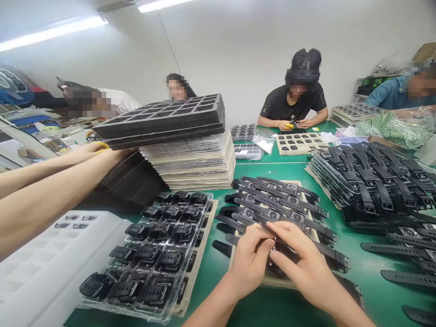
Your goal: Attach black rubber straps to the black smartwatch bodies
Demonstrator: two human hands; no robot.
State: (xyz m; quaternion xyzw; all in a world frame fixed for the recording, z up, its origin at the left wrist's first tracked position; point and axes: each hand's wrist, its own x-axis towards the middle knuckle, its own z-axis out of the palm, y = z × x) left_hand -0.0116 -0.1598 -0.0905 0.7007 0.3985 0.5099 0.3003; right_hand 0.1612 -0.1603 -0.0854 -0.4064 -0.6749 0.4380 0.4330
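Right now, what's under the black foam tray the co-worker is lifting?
Under the black foam tray sits a stack of clear and cream trays on the green table. Their pockets are covered, so contents can't be seen.

A clear tray of folded watches [153,259] beside stacked trays [190,159] (a co-worker [293,102] sits opposite)

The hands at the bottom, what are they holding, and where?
Both the left hand and right hand pinch one black watch strap, fingers meeting near its middle; the exact grip spot is hidden.
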